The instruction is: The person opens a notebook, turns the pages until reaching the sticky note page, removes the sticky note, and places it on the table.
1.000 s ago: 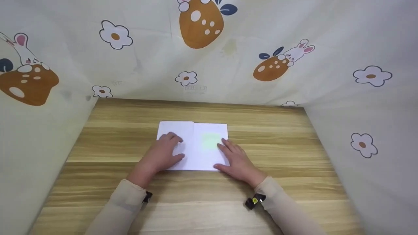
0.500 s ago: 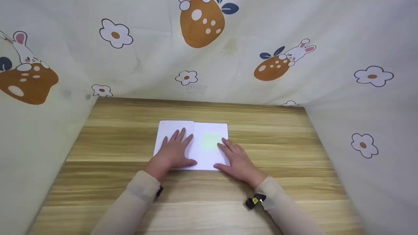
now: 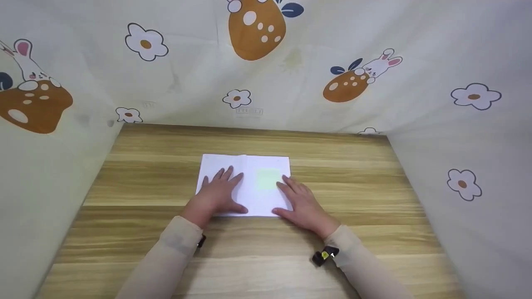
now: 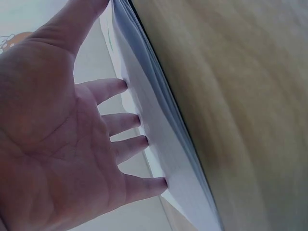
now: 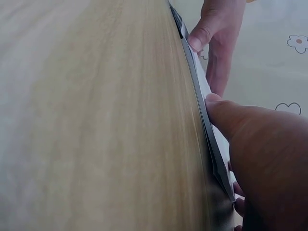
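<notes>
An open notebook (image 3: 259, 203) with white pages lies on the wooden table, and a pale green square, seemingly a sticky note (image 3: 266, 179), is on its right page. My left hand (image 3: 218, 193) rests on the left page with its fingers spread. In the left wrist view, the fingertips (image 4: 142, 140) touch the page and the palm arches above it. At the right edge of the notebook, my right hand (image 3: 303, 205) lies with fingertips and thumb on the right page. The right wrist view has its thumb (image 5: 214, 98) near the lower edge; the other fingers are mostly hidden there.
Around the notebook stretches the wood-grain table (image 3: 341, 174). A pale cloth wall (image 3: 187, 83) printed with rabbits and flowers encloses the back and both sides. A dark device (image 3: 325, 255) is strapped at the right wrist.
My left hand has gone from loosely bent fingers at the page's outer side to spread fingers further right, then slid slightly back left. The right hand stays in place.
</notes>
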A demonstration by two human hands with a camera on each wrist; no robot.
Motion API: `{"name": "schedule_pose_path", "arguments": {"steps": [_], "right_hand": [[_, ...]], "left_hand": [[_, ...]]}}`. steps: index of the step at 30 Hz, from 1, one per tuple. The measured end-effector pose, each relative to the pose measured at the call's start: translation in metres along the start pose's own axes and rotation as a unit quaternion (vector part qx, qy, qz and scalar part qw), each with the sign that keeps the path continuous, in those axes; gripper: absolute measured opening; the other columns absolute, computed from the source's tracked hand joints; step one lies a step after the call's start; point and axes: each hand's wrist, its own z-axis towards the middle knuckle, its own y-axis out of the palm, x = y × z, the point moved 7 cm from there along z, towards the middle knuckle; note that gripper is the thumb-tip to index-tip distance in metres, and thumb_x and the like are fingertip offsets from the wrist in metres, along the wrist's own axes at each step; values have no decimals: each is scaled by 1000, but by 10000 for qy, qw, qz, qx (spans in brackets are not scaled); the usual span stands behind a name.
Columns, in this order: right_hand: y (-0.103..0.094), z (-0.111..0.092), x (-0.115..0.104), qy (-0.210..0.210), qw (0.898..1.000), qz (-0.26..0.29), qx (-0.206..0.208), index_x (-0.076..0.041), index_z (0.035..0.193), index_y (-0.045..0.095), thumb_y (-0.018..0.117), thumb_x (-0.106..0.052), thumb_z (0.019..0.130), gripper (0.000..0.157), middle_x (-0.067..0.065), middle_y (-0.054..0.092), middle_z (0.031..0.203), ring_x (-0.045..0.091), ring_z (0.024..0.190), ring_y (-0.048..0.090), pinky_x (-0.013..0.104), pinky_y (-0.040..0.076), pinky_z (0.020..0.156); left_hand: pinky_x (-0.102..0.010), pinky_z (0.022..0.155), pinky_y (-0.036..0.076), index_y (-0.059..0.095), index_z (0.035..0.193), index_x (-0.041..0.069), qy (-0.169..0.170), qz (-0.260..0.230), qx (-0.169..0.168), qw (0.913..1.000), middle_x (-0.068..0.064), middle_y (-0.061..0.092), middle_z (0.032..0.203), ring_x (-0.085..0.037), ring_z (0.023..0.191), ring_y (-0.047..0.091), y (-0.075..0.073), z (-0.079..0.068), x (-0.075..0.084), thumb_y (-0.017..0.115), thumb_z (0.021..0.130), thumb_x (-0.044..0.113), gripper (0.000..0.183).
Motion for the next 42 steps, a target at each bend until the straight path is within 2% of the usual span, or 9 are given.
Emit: {"name": "schedule_pose_path", "arguments": {"steps": [5,9,14,18,23,30,35,39,42], "right_hand": [[-6,3,0,55,10000,-21,49,-11,168,46,71,-62,103,87,14,33,179,39,164,30,62,23,132],[-10,8,0,55,9997,-105,232,-7,165,50,74,-55,103,82,18,40,174,41,159,38,62,31,129],[-12,18,-6,-133,9972,-554,482,-4,160,54,74,-49,105,74,22,46,169,43,154,46,60,38,125],[-15,30,-16,-488,9921,-1004,571,-4,157,55,73,-44,107,67,21,49,167,40,152,48,57,40,125],[-14,48,-27,-927,9834,-1492,452,-2,158,53,68,-39,110,63,22,51,164,39,151,50,55,40,126],[-10,65,-31,-1095,9726,-2016,369,-1,157,54,68,-33,110,59,23,55,160,40,148,53,57,43,123],[-7,74,-33,-1066,9749,-1942,243,-2,159,54,69,-24,106,59,22,55,162,40,149,53,57,42,124],[-4,81,-36,-1240,9792,-1598,175,-3,157,58,69,-17,105,56,20,57,161,39,148,55,54,41,125],[-4,84,-40,-1396,9799,-1422,103,-4,155,62,66,-16,107,49,21,59,159,39,147,57,51,42,125]], "left_hand": [[-81,126,9,35,174,14,2,-16,84,10000,-22,15,182,-49,167,12,-1,3,1,92,83,63,118],[-82,125,9,36,174,14,-49,-67,90,9999,-23,16,182,-48,168,12,-1,2,2,93,83,61,117],[-81,126,8,35,174,15,-113,-124,51,9998,-22,15,183,-48,168,10,1,4,0,93,84,60,117],[-81,126,8,36,174,16,-123,-109,87,9998,-21,16,183,-48,168,10,2,5,-1,93,84,60,116],[-81,126,8,35,174,16,-115,-61,115,9998,-22,16,183,-49,168,10,1,5,0,92,84,61,116],[-81,126,8,34,175,16,-72,-43,50,10000,-21,14,183,-48,168,9,4,5,3,91,85,62,116],[-82,125,8,35,175,16,-62,-48,75,9999,-22,15,183,-49,168,10,3,5,2,92,84,62,116],[-83,125,9,35,174,14,-28,-86,77,9999,-23,15,182,-50,167,11,2,2,1,92,84,61,116],[-83,124,9,35,174,13,-1,-88,70,9999,-24,16,182,-51,167,11,1,1,1,92,85,61,116]]}}
